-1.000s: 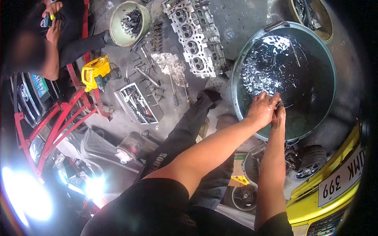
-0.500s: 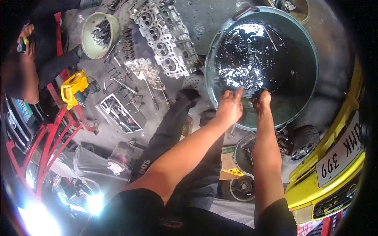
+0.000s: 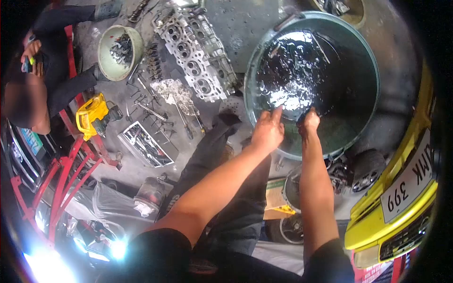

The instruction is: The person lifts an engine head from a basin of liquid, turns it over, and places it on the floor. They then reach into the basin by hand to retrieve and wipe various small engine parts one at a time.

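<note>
A large round metal tub (image 3: 375, 89) holds dark, glossy liquid (image 3: 339, 94) that reflects light. Over its near rim reaches my left hand (image 3: 268, 132), fingers apart and the index stretched toward the liquid; nothing shows in it. Close by on the right, my right hand (image 3: 310, 121) is closed just above the liquid, its fingers dark and wet. Something dark may be in its grip, but I cannot make it out. Thin rod-like pieces (image 3: 322, 49) show in the liquid at the tub's far side.
Left of the tub lie a cylinder head (image 3: 193, 56), scattered valves and tools (image 3: 151, 111), a box of small parts (image 3: 147, 145) and a pale basin (image 3: 104, 59). A yellow power tool (image 3: 89, 115) sits by red stands. A person (image 3: 35, 80) is at far left; a yellow car (image 3: 401, 207) stands right.
Both hands have shifted slightly left and down in view, staying over the tub. The ripples and reflections on the liquid differ. The whole scene has moved a little as the camera tilted.
</note>
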`<state>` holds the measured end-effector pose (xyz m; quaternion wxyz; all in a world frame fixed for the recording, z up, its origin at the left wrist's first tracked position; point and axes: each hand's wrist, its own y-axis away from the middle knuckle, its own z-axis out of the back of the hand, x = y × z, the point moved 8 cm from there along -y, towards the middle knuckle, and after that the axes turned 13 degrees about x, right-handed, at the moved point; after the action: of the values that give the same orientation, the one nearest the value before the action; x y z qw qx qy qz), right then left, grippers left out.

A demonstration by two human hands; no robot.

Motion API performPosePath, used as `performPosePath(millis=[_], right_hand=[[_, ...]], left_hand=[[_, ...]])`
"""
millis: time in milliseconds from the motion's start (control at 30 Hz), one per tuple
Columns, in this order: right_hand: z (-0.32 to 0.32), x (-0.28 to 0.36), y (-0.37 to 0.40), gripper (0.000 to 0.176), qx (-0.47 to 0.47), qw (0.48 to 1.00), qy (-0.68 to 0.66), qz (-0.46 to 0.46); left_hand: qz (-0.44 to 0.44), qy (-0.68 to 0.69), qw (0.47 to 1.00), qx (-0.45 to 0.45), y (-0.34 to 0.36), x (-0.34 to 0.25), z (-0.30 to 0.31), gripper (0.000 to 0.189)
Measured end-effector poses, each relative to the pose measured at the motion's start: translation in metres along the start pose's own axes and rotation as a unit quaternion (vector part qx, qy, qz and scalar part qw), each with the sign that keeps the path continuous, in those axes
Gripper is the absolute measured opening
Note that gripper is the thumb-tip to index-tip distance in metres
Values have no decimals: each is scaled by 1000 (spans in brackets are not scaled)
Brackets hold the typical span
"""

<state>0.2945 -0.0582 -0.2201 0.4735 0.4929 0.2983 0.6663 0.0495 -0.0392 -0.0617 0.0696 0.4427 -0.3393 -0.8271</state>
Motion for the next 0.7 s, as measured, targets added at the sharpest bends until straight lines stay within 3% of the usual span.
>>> performPosePath(millis=[67, 133, 167, 200, 233, 267, 333, 367, 400, 433, 467, 500, 567, 600, 700], right_hand=[[6, -12, 8, 38, -1, 996, -88, -23], [-7, -4, 32, 36, 3, 962, -257, -91], [-9, -4, 44, 34, 1, 956, -274, -109], [-10, -21, 37, 33, 89, 940, -317, -89], [-24, 6, 63, 38, 90, 935, -333, -78], [-33, 20, 77, 47, 101, 934, -329, -94], [-51, 54, 113, 70, 212, 900, -368, -98], [-59, 67, 129, 82, 246, 892, -369, -92], [-67, 81, 146, 98, 280, 883, -368, -86], [-76, 82, 141, 97, 401, 786, -469, -22], [-81, 83, 143, 96, 521, 658, -543, 14], [-74, 119, 168, 93, 367, 815, -448, 25], [-62, 110, 160, 86, 317, 864, -388, 56], [-54, 101, 156, 83, 289, 886, -358, 66], [-22, 45, 127, 72, 143, 959, -242, 47]], left_hand=[[32, 4, 999, 9, -6, 4, 1, 61], [-8, -30, 999, -25, -18, 3, 19, 62], [-26, -37, 999, -21, -11, -3, 16, 63], [-53, -1, 999, -1, -14, -11, 19, 68], [-67, 10, 996, 56, -21, -19, 18, 74], [-102, -10, 991, 81, -26, -29, 17, 76], [-151, -36, 980, 128, -36, -40, 8, 79], [-165, -86, 975, 121, -41, -43, 6, 75], [-159, -49, 975, 147, -48, -43, 10, 71], [-151, -13, 973, 173, -56, -44, 20, 66], [-161, -20, 977, 135, -62, -46, 36, 62], [-171, -28, 980, 95, -68, -47, 57, 58], [-222, -75, 970, -61, -79, -67, 125, 55], [-169, 25, 984, -60, -90, -64, 154, 53], [-74, -149, 980, -107, -136, -30, 216, 57]])
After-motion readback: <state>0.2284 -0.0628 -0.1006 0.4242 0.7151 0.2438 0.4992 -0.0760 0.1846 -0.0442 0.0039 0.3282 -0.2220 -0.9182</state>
